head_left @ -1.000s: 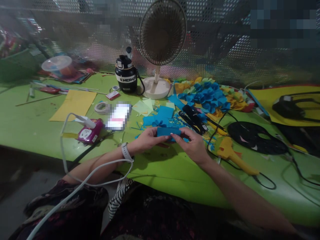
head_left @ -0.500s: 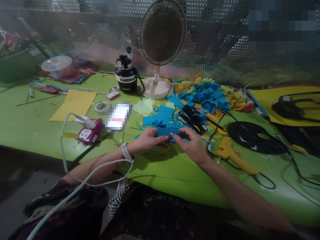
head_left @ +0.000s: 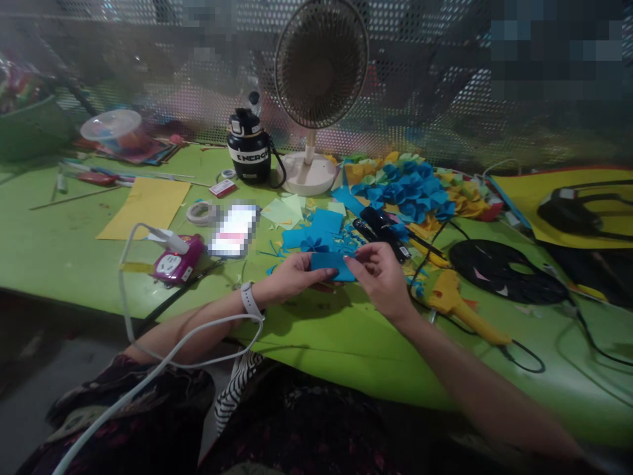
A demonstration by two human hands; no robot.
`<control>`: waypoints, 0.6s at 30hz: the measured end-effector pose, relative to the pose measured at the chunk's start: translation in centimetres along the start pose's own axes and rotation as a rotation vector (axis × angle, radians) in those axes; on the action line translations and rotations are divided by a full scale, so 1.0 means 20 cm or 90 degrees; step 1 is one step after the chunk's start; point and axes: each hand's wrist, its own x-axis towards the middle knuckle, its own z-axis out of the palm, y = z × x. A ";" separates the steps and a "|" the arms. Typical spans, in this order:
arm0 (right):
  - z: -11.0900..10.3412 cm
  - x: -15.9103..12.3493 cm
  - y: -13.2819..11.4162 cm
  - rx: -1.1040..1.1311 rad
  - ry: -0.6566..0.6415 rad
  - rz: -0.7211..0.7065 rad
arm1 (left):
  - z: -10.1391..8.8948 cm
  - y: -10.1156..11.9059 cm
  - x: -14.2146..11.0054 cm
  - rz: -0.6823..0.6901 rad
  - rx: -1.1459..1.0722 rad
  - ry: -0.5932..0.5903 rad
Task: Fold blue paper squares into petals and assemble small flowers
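Note:
Between my two hands, just above the near part of the green table (head_left: 316,336), is a piece of blue paper (head_left: 326,262). My left hand (head_left: 297,272) pinches its left end, thumb across the front. My right hand (head_left: 380,277) grips the right end between thumb and fingers, with the other fingers curled. Right behind the paper lie a blue paper flower (head_left: 316,244), a blue paper sheet (head_left: 327,223) and many small blue scraps. Part of the paper's lower edge and back is hidden by my fingers.
A yellow glue gun (head_left: 465,307) lies right of my right hand, near a black palette-shaped board (head_left: 499,270). Behind are a pile of blue paper flowers (head_left: 415,188), a fan (head_left: 321,66) and a black bottle (head_left: 248,148). A phone (head_left: 234,231), tape roll (head_left: 202,213) and purple power adapter (head_left: 179,260) lie left; a white cable (head_left: 198,335) crosses my left forearm.
My right thumb and fingers have shifted slightly on the right end of the blue paper, and more of its front shows. My left hand stays in nearly the same place.

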 end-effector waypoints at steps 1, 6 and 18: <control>0.00 0.00 0.00 0.015 0.000 0.015 | 0.00 0.00 0.00 0.000 -0.007 0.000; -0.02 0.00 -0.01 -0.033 -0.104 0.013 | 0.00 0.00 0.00 -0.016 -0.034 -0.003; -0.01 -0.01 -0.01 -0.081 -0.089 -0.024 | 0.00 0.01 -0.01 -0.056 0.022 -0.007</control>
